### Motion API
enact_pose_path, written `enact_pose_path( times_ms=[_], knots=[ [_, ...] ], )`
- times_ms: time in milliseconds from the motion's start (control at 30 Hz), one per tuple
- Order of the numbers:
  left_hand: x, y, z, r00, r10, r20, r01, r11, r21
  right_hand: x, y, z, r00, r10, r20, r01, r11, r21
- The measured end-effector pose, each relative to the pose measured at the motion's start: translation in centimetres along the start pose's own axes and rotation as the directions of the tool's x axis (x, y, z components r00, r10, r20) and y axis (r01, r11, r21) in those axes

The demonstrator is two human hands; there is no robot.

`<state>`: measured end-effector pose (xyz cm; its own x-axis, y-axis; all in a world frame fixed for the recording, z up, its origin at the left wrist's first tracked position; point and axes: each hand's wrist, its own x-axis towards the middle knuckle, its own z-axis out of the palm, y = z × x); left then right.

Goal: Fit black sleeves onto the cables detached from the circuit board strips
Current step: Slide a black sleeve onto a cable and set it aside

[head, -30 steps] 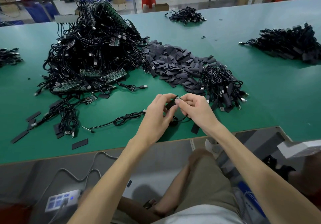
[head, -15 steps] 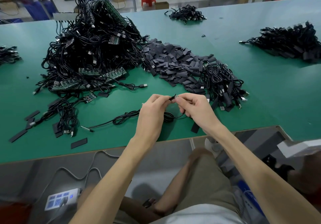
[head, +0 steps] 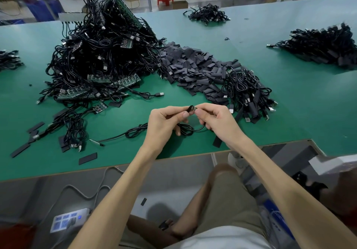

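Close above the near edge of the bench (head: pixel 289 117), the left hand (head: pixel 166 122) pinches a black sleeve (head: pixel 190 108) and the right hand (head: pixel 219 122) pinches the end of a cable (head: pixel 186 130) at the sleeve's mouth, the fingers (head: pixel 185 115) of both curled in. If the end goes in tilted, it may snag the lip, buckle the sleeve, or slip free
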<state>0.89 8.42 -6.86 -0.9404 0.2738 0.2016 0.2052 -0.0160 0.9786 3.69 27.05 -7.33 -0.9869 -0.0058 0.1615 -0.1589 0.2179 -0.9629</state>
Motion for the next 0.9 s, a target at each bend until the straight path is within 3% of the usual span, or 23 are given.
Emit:
enact_pose_path(
  times_ms=[233,467,667,900],
  knots=[
    [0.03,-0.20,0.14,0.998,-0.002,-0.069,0.003,1.000,0.016,-0.10,0.03,-0.03,0.999,-0.026,-0.037,0.024,0.998,-0.065],
    [0.17,-0.50,0.51,0.989,0.085,-0.125,-0.049,0.962,0.269,-0.20,-0.10,-0.13,0.999,-0.048,-0.025,0.047,0.997,-0.056],
    [0.55,-0.60,0.07,0.994,0.090,-0.061,-0.056,0.905,0.422,-0.24,-0.07,-0.22,0.999,-0.021,-0.048,0.023,0.999,0.043],
    [0.42,-0.51,-0.21,0.988,0.152,-0.030,-0.119,0.868,0.481,-0.41,-0.24,-0.19,0.998,-0.026,-0.061,0.030,0.997,0.068]
  ],
)
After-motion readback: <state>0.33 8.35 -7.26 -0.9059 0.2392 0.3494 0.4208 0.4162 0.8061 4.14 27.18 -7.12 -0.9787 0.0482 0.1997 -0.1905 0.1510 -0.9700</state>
